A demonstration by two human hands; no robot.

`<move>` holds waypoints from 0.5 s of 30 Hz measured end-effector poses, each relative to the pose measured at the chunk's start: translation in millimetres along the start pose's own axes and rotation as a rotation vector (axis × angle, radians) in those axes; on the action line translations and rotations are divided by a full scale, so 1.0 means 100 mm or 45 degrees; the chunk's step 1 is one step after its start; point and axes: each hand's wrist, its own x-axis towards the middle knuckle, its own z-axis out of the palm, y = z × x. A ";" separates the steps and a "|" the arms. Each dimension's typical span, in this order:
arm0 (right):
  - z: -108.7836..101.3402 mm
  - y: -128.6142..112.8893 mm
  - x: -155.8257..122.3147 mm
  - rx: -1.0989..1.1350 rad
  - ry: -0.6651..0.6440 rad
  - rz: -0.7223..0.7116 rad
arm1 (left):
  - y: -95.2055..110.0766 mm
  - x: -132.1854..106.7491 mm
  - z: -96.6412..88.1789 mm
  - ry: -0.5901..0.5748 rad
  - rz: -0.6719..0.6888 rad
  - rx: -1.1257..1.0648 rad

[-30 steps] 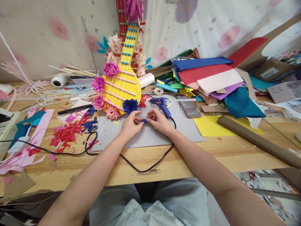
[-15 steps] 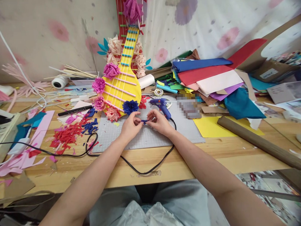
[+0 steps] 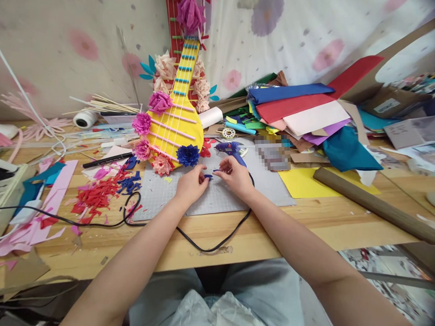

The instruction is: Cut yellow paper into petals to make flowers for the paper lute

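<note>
Above the grey cutting mat (image 3: 201,204), my left hand (image 3: 190,186) pinches a small dark blue paper piece (image 3: 208,176) at its fingertips. A second small blue piece shows between the thumb and fingers of my right hand (image 3: 236,178). The two hands are slightly apart, with a narrow gap between the pieces. Just behind my right hand lies a blue glue gun (image 3: 234,149), its lower handle partly covered. Beyond my left hand, a dark blue paper flower (image 3: 188,155) sits at the lower edge of a yellow paper-covered instrument (image 3: 175,121) that leans upright, with pink flowers down its left side.
Red paper scraps (image 3: 93,198) and blue scraps (image 3: 129,182) lie at left. A black cord (image 3: 209,250) loops across the table's front. Folded coloured papers (image 3: 301,105) pile up at back right. A brown stick (image 3: 376,205) lies over yellow paper (image 3: 296,184) at right.
My hands have drawn slightly apart. The blue paper that spanned both fingertips now shows as separate bits, one at each hand. The view has shifted a little.
</note>
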 end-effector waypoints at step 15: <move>0.02 -0.05 -0.01 -0.133 -0.139 -0.168 | 0.10 -0.02 -0.07 0.331 0.275 -0.012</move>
